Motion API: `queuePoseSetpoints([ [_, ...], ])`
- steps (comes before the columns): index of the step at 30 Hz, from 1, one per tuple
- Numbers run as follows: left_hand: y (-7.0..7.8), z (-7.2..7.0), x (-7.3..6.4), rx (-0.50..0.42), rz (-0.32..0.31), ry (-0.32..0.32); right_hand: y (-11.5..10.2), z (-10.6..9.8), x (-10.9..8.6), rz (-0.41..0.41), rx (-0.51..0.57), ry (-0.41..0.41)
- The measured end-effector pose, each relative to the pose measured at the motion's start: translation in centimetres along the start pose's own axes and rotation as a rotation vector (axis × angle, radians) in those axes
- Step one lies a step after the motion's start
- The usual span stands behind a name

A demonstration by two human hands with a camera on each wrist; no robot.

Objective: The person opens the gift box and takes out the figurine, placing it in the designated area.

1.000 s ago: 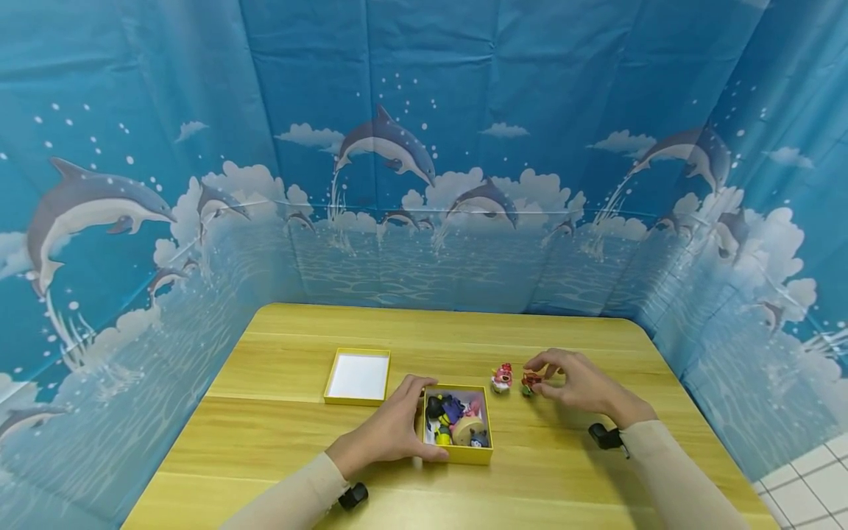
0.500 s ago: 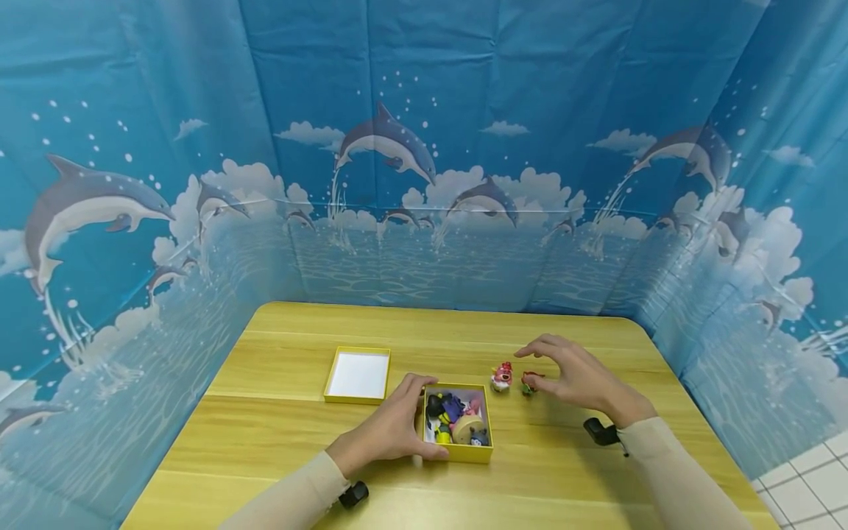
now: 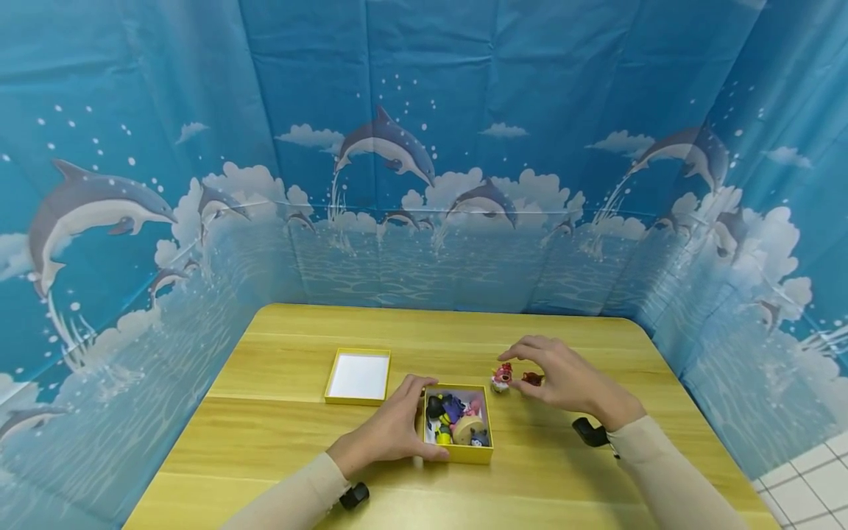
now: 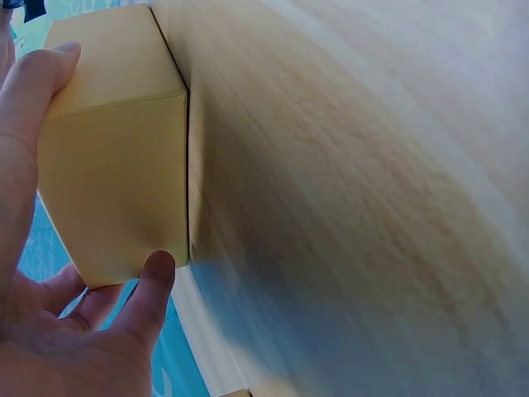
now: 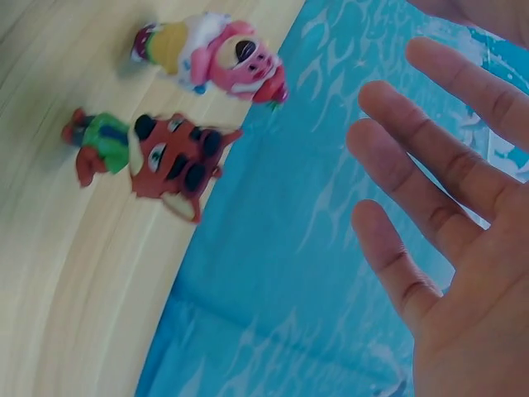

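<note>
My left hand point(image 3: 392, 428) grips the yellow box point(image 3: 472, 455) at its left side, thumb on the front wall and fingers round the back corner. Jumbled inside the box are several small toy figures, in black, purple, yellow, pink and grey. In the left wrist view, thumb and fingers press on two walls of the box point(image 4: 116, 182). My right hand point(image 3: 566, 377) hovers with fingers spread and nothing in them, thumb close to a pink bear figurine point(image 3: 501, 376). Beside the bear stands a red fox figurine point(image 3: 532, 378) in a green top point(image 5: 105, 142), partly hidden by the hand in the head view.
A yellow box lid point(image 3: 358, 376) with a white inside lies behind and left of the box. The wooden table point(image 3: 278, 442) is enclosed by a blue dolphin-print curtain point(image 3: 411, 258) at the back and sides.
My right hand has come away from the fox figurine and shifted left toward the pink bear figurine. Both figurines stay standing, and the left hand and box have kept their place.
</note>
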State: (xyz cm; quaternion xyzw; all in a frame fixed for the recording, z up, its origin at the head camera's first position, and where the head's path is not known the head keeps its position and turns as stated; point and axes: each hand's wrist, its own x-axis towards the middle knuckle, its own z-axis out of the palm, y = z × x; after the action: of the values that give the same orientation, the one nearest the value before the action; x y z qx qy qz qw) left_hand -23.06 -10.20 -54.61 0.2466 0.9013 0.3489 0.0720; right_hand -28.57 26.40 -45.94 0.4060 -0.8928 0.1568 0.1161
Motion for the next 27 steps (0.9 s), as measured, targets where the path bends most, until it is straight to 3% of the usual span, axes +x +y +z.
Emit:
queuePoseSetpoints([
  [15,-0.1,0.1,0.2,0.012,-0.004,0.001,-3.5,1.3,2.2,-0.128,-0.023,-0.120],
  [27,-0.2,-0.1,0.4,0.004,0.010,0.000,-5.3,3.1,4.5,-0.208,0.033,-0.246],
])
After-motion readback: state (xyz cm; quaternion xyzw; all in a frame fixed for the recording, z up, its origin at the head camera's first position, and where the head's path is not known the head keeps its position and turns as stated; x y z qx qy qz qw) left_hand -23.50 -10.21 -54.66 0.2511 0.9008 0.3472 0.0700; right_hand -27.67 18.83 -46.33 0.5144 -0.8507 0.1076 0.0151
